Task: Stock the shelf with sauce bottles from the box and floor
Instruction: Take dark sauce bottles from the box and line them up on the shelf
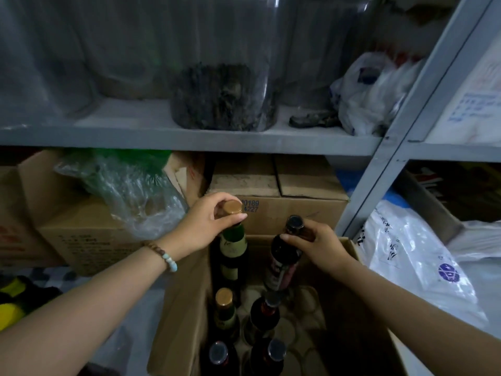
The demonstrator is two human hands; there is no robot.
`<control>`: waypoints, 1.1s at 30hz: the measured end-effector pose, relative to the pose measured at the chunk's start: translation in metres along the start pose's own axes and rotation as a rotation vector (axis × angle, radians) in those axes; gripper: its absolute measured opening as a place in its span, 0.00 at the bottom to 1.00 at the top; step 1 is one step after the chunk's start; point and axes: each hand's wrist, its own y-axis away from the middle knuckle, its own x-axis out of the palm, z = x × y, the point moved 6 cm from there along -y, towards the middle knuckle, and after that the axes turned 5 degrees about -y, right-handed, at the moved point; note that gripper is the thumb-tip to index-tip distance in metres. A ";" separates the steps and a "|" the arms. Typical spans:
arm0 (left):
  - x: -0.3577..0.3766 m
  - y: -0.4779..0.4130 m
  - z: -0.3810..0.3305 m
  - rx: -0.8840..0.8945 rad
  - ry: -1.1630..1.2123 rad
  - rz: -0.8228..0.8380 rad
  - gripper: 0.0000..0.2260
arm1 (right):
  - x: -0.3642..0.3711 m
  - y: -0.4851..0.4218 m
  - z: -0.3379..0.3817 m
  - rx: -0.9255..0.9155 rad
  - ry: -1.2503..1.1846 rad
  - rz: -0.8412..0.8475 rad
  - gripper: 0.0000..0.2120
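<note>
Left hand (202, 226), right hand (317, 245) pinching glass bottles (233, 249)

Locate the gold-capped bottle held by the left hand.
Head view, just left of centre: the gold-capped bottle stands at the far left corner of the cardboard box, its cap gripped by the left hand, beside the dark-capped bottle in the right hand.

open box (184, 308): near end cut by bottom edge | bottle labels (233, 248): unreadable | upper-shelf jar (222, 99): contents blurred
</note>
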 end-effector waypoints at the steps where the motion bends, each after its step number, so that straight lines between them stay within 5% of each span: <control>1: -0.010 -0.003 -0.018 0.009 0.039 -0.045 0.08 | -0.012 0.004 0.021 -0.010 -0.004 -0.024 0.06; 13: -0.200 -0.034 -0.335 0.096 0.210 -0.321 0.12 | -0.161 0.030 0.383 -0.141 -0.127 -0.164 0.03; 19: -0.320 -0.039 -0.519 0.172 0.216 -0.370 0.13 | -0.212 0.043 0.601 -0.237 -0.156 -0.114 0.14; 33: -0.601 0.013 -0.791 0.381 0.120 -0.719 0.17 | -0.217 0.036 0.974 -0.575 -0.383 -0.078 0.18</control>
